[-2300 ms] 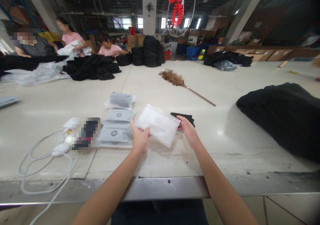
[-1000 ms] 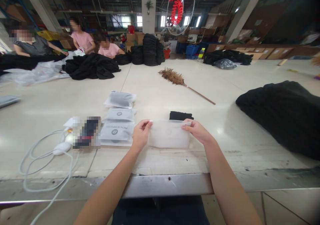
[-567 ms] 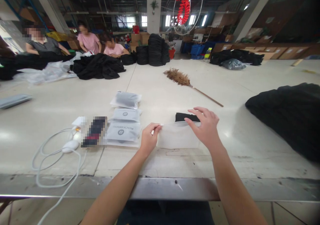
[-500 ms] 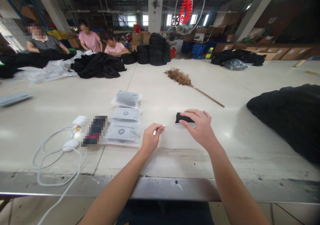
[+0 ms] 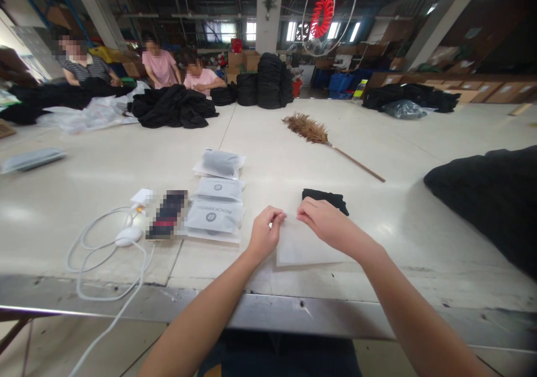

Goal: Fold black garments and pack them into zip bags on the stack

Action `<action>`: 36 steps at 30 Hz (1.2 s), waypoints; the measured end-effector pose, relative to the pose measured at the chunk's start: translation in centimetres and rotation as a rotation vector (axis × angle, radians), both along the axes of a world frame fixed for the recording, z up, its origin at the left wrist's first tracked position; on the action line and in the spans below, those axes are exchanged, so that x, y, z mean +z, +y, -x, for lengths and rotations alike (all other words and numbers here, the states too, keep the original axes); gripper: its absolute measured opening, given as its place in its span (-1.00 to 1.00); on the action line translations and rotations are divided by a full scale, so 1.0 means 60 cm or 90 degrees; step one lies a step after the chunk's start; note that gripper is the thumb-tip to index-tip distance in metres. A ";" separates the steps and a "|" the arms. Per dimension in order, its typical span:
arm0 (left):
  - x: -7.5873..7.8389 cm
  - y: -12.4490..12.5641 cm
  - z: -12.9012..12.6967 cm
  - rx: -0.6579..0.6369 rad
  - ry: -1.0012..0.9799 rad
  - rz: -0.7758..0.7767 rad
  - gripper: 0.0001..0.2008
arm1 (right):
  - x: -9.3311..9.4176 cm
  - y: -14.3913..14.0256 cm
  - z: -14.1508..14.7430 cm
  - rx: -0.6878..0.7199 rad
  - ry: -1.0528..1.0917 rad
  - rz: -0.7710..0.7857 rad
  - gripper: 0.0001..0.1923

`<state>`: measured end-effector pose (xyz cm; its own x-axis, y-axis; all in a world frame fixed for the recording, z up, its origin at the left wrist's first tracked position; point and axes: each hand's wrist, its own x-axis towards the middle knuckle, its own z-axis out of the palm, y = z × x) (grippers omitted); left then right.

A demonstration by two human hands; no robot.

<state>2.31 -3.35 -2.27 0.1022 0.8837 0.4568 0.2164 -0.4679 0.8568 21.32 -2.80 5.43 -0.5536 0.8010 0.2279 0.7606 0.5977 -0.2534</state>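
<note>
Frosted bag (image 5: pixel 300 245) under both hands, black garment (image 5: pixel 325 199) just behind.

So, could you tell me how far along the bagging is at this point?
Three packed bags lie stacked to the left. Left hand and right hand pinch the top edge of an empty clear bag. The folded black piece behind it is unbagged; a black pile waits.

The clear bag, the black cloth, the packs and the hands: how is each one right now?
Clear bag: flat on table, empty-looking.
Left hand: pinching bag's top left corner.
Right hand: fingers on bag's top edge.
Black cloth: folded, lying behind the bag.
Packed bags: filled, in a row.
Feather duster: lying flat.
</note>
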 end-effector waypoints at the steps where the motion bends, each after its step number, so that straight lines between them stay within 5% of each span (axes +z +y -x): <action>1: 0.000 -0.001 0.000 0.010 -0.008 0.006 -0.78 | -0.005 -0.001 -0.013 -0.013 0.000 0.008 -0.72; 10: 0.009 0.014 0.024 0.113 -0.030 0.055 -0.76 | -0.041 -0.025 -0.159 -0.106 0.082 0.054 -0.77; 16: 0.012 0.020 0.026 0.129 -0.032 0.078 -0.77 | -0.038 -0.051 -0.161 -0.131 0.202 0.109 -0.76; 21: 0.014 0.041 0.051 0.140 -0.072 0.104 -0.77 | -0.069 -0.057 -0.110 -0.136 0.443 0.314 -0.70; 26: 0.041 0.078 0.124 0.140 -0.098 0.177 -0.74 | -0.113 -0.023 -0.024 -0.165 0.644 0.475 -0.64; 32: 0.108 0.110 0.251 0.322 0.198 -0.073 -0.51 | -0.129 0.090 0.116 -0.168 0.774 0.526 -0.61; 36: 0.110 0.119 0.266 0.318 0.387 -0.136 -0.51 | -0.139 0.167 0.206 -0.141 0.740 0.553 -0.67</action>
